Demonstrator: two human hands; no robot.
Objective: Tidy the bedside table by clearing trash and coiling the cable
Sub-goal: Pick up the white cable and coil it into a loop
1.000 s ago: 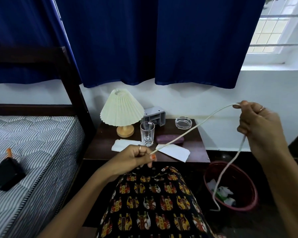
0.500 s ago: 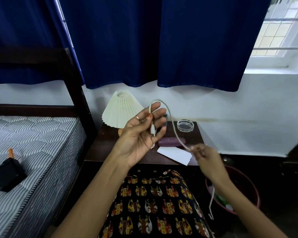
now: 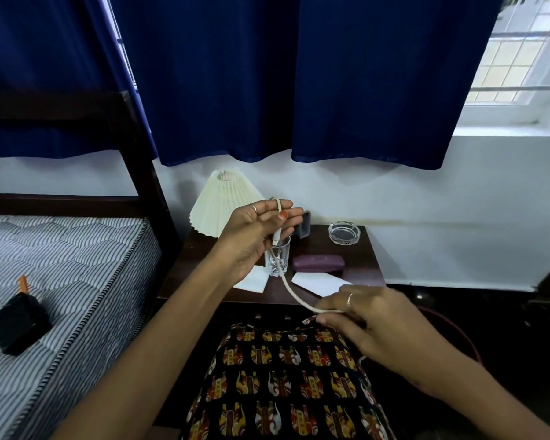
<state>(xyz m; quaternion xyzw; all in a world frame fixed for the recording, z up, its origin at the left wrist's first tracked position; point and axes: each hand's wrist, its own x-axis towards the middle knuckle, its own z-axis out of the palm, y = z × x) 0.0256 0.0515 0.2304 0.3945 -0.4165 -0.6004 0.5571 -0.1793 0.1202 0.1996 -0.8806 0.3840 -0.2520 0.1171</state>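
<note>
Bare dark tabletop [image 3: 361, 265] shows at frame centre-right, between the ashtray [image 3: 344, 232] above and the purple case [image 3: 318, 263] beside it. Centre-left, the glass [image 3: 278, 260], lamp [image 3: 223, 201] and papers [image 3: 319, 283] crowd the table.

1. Navy curtains [image 3: 299, 74] hang across the upper wall, their hems stopping above a pale painted wall [image 3: 442, 217].
2. Daylight enters through a barred, gridded window [image 3: 515, 65] at upper right (the only bright spot in a dim room).
3. A dark wooden bed frame [image 3: 140, 160] stands at left, carrying a striped mattress [image 3: 77, 265].
4. A pleated cream lamp [image 3: 223, 201] sits at the back of the dark nightstand [image 3: 372, 268], beside the bed.
5. The floor [image 3: 521, 328] at right lies in deep shadow.
</note>
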